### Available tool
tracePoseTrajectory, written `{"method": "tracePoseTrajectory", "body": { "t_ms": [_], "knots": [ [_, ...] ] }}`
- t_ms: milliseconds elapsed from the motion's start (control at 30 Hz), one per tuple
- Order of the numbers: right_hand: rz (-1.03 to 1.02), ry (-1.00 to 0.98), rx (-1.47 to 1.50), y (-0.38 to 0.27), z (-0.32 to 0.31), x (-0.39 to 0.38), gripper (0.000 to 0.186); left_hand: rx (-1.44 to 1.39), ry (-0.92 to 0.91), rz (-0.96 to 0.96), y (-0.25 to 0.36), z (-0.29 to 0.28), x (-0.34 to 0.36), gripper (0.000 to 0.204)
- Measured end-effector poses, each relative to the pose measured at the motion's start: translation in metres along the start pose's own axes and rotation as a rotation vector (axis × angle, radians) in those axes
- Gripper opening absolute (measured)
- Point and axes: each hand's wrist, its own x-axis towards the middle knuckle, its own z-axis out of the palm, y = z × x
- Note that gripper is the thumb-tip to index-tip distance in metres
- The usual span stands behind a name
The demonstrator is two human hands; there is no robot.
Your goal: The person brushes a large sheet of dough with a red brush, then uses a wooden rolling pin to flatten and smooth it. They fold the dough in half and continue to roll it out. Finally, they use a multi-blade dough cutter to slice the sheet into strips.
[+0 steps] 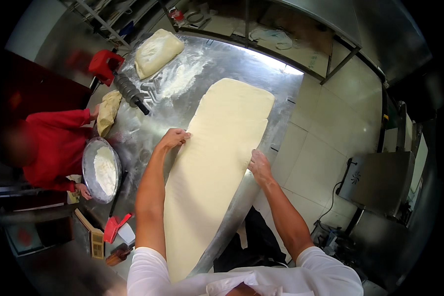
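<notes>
A long, pale sheet of dough [222,148] stretches over the metal table [287,98] from its far part toward my body. My left hand [174,138] has its fingers closed on the sheet's left edge, about midway along. Across from it, a little nearer to me, my right hand [259,166] grips the right edge with curled fingers. The near part of the sheet runs down between my forearms, and its near end is partly hidden by my white shirt.
A floured, folded dough slab [160,53] lies at the far left, near a ringed grey roller [128,90]. A person in red sleeves [59,118] touches a yellowish bag [108,113] and a metal bowl [87,167] of flour. A red scoop [113,229] lies nearer me.
</notes>
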Motion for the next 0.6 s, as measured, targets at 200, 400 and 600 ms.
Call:
{"method": "tracePoseTrajectory", "body": {
  "t_ms": [200,400,600],
  "knots": [
    [0.153,-0.321,0.257,-0.025,0.016,0.007,0.068,-0.037,-0.057,-0.090,0.017,-0.010,0.007,0.033],
    [0.256,-0.283,0.233,-0.040,0.030,0.032,0.071,0.021,-0.150,-0.138,0.039,0.012,0.021,0.036],
    [0.246,-0.374,0.458,-0.043,0.032,0.042,0.064,-0.411,-0.341,-0.089,0.032,0.008,0.029,0.044]
  ]
}}
